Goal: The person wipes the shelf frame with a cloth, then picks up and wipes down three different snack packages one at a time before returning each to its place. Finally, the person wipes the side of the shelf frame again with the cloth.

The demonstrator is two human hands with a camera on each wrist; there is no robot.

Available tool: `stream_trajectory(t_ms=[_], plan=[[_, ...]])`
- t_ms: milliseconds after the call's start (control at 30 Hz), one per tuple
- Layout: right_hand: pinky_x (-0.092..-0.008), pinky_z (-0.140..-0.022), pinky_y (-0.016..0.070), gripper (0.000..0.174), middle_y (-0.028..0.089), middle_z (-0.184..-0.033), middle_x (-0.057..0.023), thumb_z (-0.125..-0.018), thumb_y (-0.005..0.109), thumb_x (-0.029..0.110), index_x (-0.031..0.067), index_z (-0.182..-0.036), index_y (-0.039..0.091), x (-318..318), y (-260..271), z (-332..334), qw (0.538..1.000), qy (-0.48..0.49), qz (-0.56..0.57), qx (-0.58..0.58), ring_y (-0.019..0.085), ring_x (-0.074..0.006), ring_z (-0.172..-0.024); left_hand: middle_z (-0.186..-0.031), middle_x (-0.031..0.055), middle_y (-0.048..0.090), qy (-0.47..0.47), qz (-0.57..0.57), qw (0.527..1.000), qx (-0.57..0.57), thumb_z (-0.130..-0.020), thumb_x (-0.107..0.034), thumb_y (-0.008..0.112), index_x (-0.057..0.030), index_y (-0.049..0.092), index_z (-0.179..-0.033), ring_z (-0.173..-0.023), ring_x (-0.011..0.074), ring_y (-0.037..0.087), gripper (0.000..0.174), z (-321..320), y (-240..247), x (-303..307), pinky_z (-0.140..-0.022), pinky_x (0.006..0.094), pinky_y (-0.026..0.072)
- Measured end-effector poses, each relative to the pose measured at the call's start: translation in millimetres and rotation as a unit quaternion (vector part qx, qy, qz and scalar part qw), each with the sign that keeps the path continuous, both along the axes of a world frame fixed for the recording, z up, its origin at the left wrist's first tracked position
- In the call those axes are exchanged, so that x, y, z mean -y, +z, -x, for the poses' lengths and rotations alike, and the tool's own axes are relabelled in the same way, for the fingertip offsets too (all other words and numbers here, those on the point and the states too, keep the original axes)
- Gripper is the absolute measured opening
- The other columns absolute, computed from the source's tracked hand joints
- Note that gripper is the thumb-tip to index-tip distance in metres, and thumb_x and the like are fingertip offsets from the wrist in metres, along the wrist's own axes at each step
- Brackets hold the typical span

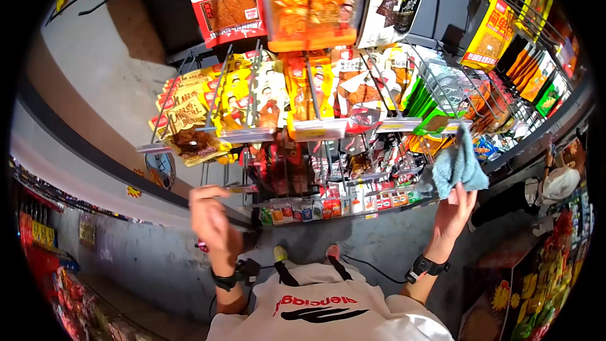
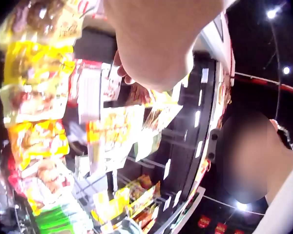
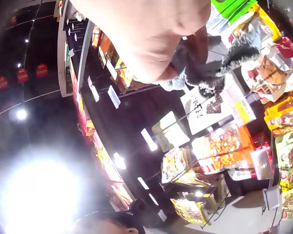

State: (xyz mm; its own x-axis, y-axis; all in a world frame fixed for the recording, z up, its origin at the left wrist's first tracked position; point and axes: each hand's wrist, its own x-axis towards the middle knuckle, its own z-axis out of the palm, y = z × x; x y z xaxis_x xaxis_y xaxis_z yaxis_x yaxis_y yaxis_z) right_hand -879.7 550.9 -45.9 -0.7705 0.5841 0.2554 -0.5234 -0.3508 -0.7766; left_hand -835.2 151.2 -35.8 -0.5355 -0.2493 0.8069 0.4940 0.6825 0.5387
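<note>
A grey-blue cloth [image 1: 459, 167] is gripped by the right hand [image 1: 451, 215] at the right of the rack, its upper end raised near the hanging packets. In the right wrist view the cloth [image 3: 241, 51] bunches beyond the right hand [image 3: 151, 34], whose fingers are partly hidden. The left hand [image 1: 213, 218] is held up before the rack's lower left with fingers bent, nothing visible in it. In the left wrist view the left hand [image 2: 158, 44] covers the top, only a few fingertips showing. Snack packets [image 1: 315, 82] hang on metal hooks with price tags [image 1: 319, 129] at their ends.
Large packets [image 1: 315, 6] hang on the upper hooks. Small packets [image 1: 328, 205] line the bottom shelf. More yellow packets [image 1: 489, 31] hang at the right. Another person [image 1: 558, 180] is at the far right. A dark cable [image 1: 372, 266] lies on the floor [image 1: 151, 252].
</note>
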Motion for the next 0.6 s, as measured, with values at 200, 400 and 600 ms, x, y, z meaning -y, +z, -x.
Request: stream_trajectory(t_ms=[200, 400, 600], plan=[[-0.0275, -0.084, 0.0449, 0.032, 0.057, -0.102, -0.0025, -0.091, 0.058, 0.005, 0.0007, -0.122, 0.054, -57, 2, 48, 0.995, 0.043, -0.074, -0.046, 0.054, -0.012, -0.093, -0.104, 0.0158, 0.061, -0.163, 0.138, 0.975, 0.061, -0.081, -0.002, 0.062, 0.001, 0.059, -0.101, -0.095, 0.0311, 0.059, 0.021, 47, 26, -134, -0.083, 0.0384, 0.0464], [-0.0309, -0.085, 0.0511, 0.033, 0.064, -0.114, -0.0112, -0.08, 0.062, -0.001, -0.001, -0.113, 0.067, -8, 135, 132, 0.768, 0.197, -0.603, -0.084, 0.062, -0.0192, -0.104, -0.117, 0.013, 0.058, -0.059, 0.225, 0.971, -0.049, -0.082, -0.003, 0.062, -0.0051, 0.058, -0.121, -0.108, 0.0305, 0.056, 0.039, 115, 31, -229, -0.094, 0.0413, 0.042], [-0.0376, -0.087, 0.0515, 0.031, 0.07, -0.099, -0.0183, -0.075, 0.075, 0.016, 0.0, -0.101, 0.072, 29, 136, 177, 0.568, 0.234, -0.788, -0.038, 0.066, -0.0305, -0.097, -0.112, 0.0103, 0.057, -0.079, 0.255, 0.964, -0.023, -0.074, -0.004, 0.059, -0.0049, 0.059, -0.118, -0.108, 0.0288, 0.053, 0.044, 137, 17, -225, -0.096, 0.0426, 0.0395]])
